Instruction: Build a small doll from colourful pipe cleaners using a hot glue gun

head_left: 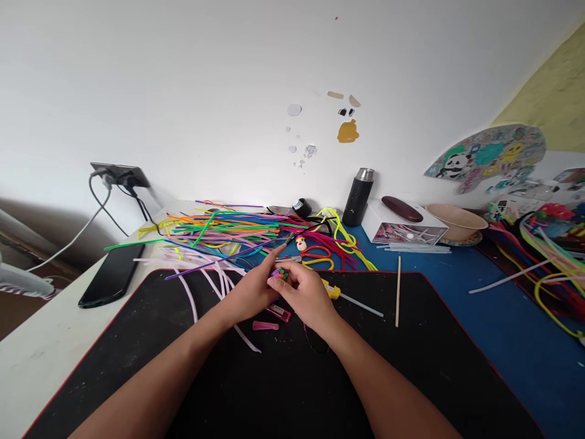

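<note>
Both forearms come in over the black mat (283,378), and the left hand (249,296) and right hand (308,299) meet with their fingertips pinched together on a tiny craft piece (280,274), green, orange and purple, held just above the mat. It looks feather-light, soft and bendable, so a fingertip pinch at its twisted middle seems the sensible hold; squeezed harder, it would likely deform.

Just under the grip lie a pink tube (265,325) and a pink clip (280,313). Just right of it sit a yellow-handled tool (332,291) and, farther right, a wooden stick (398,291).

Beyond the grip, a loose heap of pipe cleaners (228,228) spreads over the tabletop (36,341), with a phone (112,274) off to the left. Farther back to the right stand a dark flask (359,196), lid on, contents hidden, and a bowl (454,221) whose inside I cannot see.
</note>
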`<state>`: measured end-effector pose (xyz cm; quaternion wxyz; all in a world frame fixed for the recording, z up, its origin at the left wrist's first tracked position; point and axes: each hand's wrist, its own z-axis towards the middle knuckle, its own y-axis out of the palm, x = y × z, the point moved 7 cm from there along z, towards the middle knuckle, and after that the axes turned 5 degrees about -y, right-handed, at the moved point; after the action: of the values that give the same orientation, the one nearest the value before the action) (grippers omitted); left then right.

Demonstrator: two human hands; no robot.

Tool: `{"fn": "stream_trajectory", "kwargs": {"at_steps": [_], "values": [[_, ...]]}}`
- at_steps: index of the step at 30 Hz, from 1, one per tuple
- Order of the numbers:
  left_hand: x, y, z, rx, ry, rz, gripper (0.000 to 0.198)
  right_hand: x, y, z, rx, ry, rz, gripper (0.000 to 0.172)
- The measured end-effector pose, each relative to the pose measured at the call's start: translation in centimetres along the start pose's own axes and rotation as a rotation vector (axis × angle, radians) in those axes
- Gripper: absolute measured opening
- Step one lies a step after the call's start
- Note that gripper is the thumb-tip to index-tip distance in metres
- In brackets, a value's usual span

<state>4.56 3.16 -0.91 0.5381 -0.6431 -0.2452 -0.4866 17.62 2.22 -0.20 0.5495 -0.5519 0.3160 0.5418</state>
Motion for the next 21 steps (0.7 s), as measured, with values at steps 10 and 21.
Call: {"fn": "stream_trajectory", "kwargs": {"at_steps": [10, 21], "values": [[0.7, -0.2, 0.5, -0.163, -0.068, -0.670, 0.056, 1.1, -1.0, 0.6, 0.028, 0.193, 0.531, 0.057], [1.1, -1.8, 0.6, 0.062, 0.026, -0.609, 0.044, 1.6, -0.5, 0.6, 0.017, 0.198, 0.538, 0.051]]}}
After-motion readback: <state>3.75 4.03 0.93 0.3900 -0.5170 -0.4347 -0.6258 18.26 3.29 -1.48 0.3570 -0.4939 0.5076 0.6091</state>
